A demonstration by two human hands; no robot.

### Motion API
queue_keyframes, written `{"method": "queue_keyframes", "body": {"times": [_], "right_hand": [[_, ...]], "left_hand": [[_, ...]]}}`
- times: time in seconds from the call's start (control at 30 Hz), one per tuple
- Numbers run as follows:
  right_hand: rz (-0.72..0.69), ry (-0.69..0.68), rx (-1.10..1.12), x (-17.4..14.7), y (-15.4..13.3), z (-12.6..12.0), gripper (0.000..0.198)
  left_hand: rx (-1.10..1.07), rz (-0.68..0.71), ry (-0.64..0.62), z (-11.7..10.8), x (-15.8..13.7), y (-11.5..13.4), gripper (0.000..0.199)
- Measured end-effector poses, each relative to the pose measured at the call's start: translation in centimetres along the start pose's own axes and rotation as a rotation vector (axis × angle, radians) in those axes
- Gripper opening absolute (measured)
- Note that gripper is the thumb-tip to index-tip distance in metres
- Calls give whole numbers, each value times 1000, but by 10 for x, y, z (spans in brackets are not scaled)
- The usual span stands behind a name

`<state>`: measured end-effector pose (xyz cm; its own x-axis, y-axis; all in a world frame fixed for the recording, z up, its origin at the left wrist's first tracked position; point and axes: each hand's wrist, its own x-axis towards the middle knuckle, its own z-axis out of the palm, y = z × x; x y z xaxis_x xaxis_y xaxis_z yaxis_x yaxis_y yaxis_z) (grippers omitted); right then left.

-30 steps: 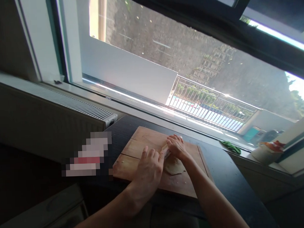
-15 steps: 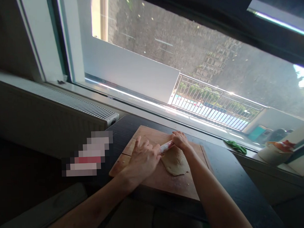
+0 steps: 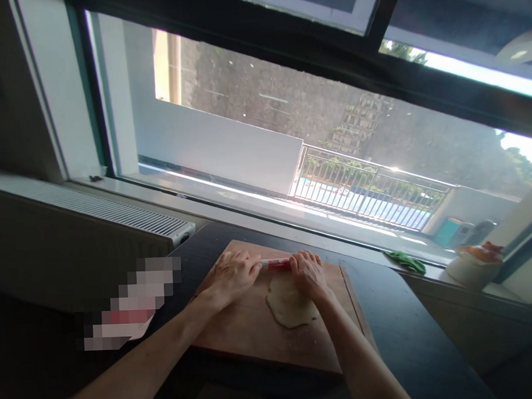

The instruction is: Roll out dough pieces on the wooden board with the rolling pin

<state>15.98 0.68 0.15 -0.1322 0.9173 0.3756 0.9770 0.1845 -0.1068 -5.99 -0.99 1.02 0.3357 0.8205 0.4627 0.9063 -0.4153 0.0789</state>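
A slim red-and-white rolling pin (image 3: 276, 265) lies across the far edge of a flattened sheet of dough (image 3: 289, 306). My left hand (image 3: 236, 272) is closed around its left end, and my right hand (image 3: 307, 271) is wrapped over its right end. Both ends of the pin are hidden under my fingers. The dough is pale, with an uneven rounded edge, and rests on a wooden board (image 3: 236, 334). My right hand and wrist cover its right side.
The board sits on a dark table (image 3: 401, 317) by a large window. A radiator (image 3: 96, 208) stands at the left. On the sill are a green cloth (image 3: 405, 261) and a pale sack-like container (image 3: 473, 268). A blurred-out patch (image 3: 130, 309) covers something left of the board.
The rolling pin has turned from slanted to nearly level. My left hand has moved away and left, its raised fingers now curled down. More dough shows. The camera view has also shifted.
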Motion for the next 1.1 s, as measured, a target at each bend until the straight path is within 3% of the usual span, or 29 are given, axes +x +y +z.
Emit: {"method": "queue_keyframes", "body": {"times": [0.1, 0.2, 0.37, 0.5, 0.67, 0.8, 1.0, 1.1], "right_hand": [[-55, 99, 45, -25, 4, -7, 28], [-52, 103, 67, -34, 4, -13, 26], [147, -48, -4, -7, -3, -12, 32], [230, -154, -24, 24, -4, -5, 37], [253, -221, -22, 41, -1, -1, 42], [222, -192, -32, 26, -4, -4, 47], [172, -68, -26, -7, -8, -13, 49], [180, -109, -19, -8, -8, -16, 48]], "left_hand": [[-61, -44, -23, -2, -1, 5, 38], [-125, -120, -90, 2, 8, 15, 43], [-2, -290, -173, 18, 42, 30, 40], [79, -231, -208, 32, 72, 23, 41], [47, -222, -401, 42, 97, 6, 45], [26, -173, -429, 38, 87, 9, 43], [36, -41, -320, 24, 49, 23, 48], [17, -53, -352, 24, 45, 24, 48]]}}
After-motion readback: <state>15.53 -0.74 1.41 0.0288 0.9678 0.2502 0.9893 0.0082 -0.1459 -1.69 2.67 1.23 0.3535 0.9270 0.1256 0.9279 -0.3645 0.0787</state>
